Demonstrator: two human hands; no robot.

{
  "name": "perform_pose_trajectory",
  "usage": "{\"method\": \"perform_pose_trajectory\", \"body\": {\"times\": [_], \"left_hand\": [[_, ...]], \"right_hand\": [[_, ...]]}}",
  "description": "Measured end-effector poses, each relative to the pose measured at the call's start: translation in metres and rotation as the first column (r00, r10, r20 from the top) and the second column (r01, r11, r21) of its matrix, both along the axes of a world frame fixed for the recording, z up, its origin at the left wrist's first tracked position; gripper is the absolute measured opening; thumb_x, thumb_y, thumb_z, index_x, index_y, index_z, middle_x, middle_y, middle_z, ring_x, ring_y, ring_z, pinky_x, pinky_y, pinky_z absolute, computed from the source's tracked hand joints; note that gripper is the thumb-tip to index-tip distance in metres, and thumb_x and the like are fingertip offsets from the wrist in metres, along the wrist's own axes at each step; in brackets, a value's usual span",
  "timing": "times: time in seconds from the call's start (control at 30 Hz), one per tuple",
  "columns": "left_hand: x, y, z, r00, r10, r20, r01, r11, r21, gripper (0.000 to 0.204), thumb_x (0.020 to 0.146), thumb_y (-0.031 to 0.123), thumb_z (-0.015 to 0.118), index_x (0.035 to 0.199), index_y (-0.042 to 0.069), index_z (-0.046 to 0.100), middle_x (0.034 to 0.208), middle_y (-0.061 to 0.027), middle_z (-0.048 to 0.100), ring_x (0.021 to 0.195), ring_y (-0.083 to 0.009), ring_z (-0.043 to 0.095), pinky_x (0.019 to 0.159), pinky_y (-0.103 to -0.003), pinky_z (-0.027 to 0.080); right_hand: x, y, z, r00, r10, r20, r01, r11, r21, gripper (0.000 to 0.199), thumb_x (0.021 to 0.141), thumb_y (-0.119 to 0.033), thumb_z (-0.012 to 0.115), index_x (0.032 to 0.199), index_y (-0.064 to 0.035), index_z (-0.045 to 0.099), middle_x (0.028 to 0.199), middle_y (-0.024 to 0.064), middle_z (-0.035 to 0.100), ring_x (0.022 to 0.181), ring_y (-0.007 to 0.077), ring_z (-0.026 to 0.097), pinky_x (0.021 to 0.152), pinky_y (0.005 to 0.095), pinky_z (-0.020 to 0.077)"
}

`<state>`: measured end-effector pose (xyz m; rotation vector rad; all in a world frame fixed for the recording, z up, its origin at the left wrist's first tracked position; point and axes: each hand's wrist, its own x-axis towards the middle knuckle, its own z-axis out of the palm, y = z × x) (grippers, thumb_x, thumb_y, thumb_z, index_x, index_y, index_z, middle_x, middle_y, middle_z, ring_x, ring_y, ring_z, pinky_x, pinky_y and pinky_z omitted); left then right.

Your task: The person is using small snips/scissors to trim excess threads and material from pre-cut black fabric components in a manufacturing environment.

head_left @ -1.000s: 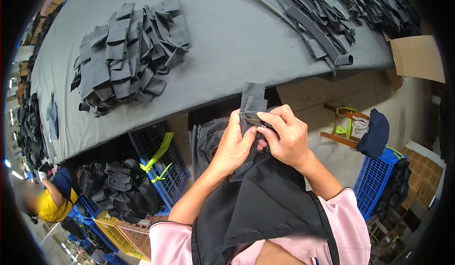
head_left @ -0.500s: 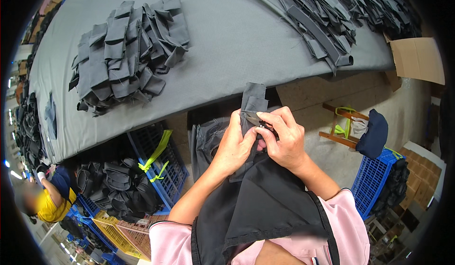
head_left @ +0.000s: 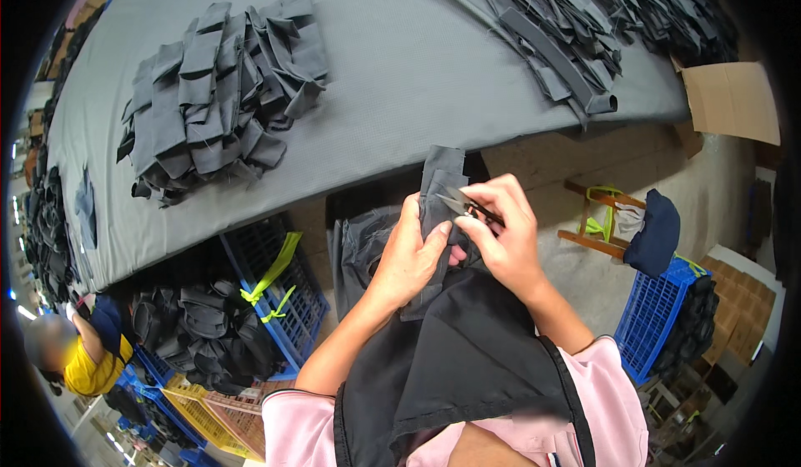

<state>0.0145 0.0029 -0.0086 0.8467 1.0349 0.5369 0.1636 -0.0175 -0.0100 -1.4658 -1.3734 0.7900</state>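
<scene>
A dark grey fabric strip (head_left: 444, 163) stands up from my left hand (head_left: 410, 252), whose thumb and fingers are closed around it. My right hand (head_left: 507, 229) grips a pair of thread snips (head_left: 464, 203) with black handles. Their pale blades point left across the strip, just above my left thumb, and look slightly apart. Whether a thread lies between the blades is too small to tell. Below my hands a black apron (head_left: 476, 358) covers my lap. More grey fabric (head_left: 365, 242) with frayed edges hangs left of my left hand, below the table edge.
A grey-covered table (head_left: 375, 75) bears a strip pile (head_left: 200, 91) at left and another pile (head_left: 576, 41) at right. Blue crates (head_left: 279, 292) stand below it, one with black pieces (head_left: 200, 325). A wooden stool (head_left: 596, 225) and cardboard box (head_left: 730, 104) are right. A yellow-shirted person (head_left: 92, 358) is far left.
My right hand has shifted slightly up and right, and the snips' blades now show more clearly apart from my left thumb. My left hand still holds the strip in nearly the same place.
</scene>
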Motion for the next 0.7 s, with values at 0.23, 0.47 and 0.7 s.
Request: {"method": "perform_pose_trajectory", "body": {"times": [0.23, 0.47, 0.7], "left_hand": [[-0.014, -0.006, -0.003, 0.974, 0.06, 0.218, -0.025, 0.986, -0.162, 0.047, 0.093, 0.019, 0.057, 0.129, 0.0, 0.033, 0.101, -0.0108, 0.06, 0.083, -0.0151, 0.063, 0.072, -0.027, 0.053], [-0.011, -0.015, -0.011, 0.999, 0.036, -0.025, -0.038, 0.993, -0.107, 0.054, 0.093, 0.025, 0.059, 0.133, 0.0, 0.032, 0.101, -0.0106, 0.06, 0.079, -0.0123, 0.059, 0.071, -0.027, 0.05], [-0.016, -0.009, -0.005, 0.996, -0.061, -0.063, 0.058, 0.997, -0.046, 0.048, 0.093, 0.01, 0.052, 0.136, 0.0, 0.031, 0.095, -0.0107, 0.061, 0.079, -0.0142, 0.062, 0.072, -0.028, 0.051]], "right_hand": [[-0.004, -0.004, -0.002, 0.987, 0.039, -0.159, -0.069, 0.979, -0.191, 0.02, 0.072, 0.005, 0.071, 0.076, -0.0018, 0.053, 0.074, -0.0014, 0.043, 0.06, 0.0034, 0.039, 0.051, 0.0202, 0.0315], [-0.012, -0.012, 0.002, 0.984, 0.112, -0.141, -0.136, 0.977, -0.167, 0.017, 0.07, 0.006, 0.07, 0.076, -0.0003, 0.055, 0.069, 0.003, 0.048, 0.055, 0.0089, 0.044, 0.047, 0.0241, 0.0349], [-0.001, -0.002, 0.01, 0.949, 0.271, 0.157, -0.276, 0.961, 0.006, 0.028, 0.063, 0.009, 0.057, 0.09, 0.0015, 0.062, 0.07, 0.0092, 0.059, 0.054, 0.0186, 0.057, 0.049, 0.0272, 0.044]]}}
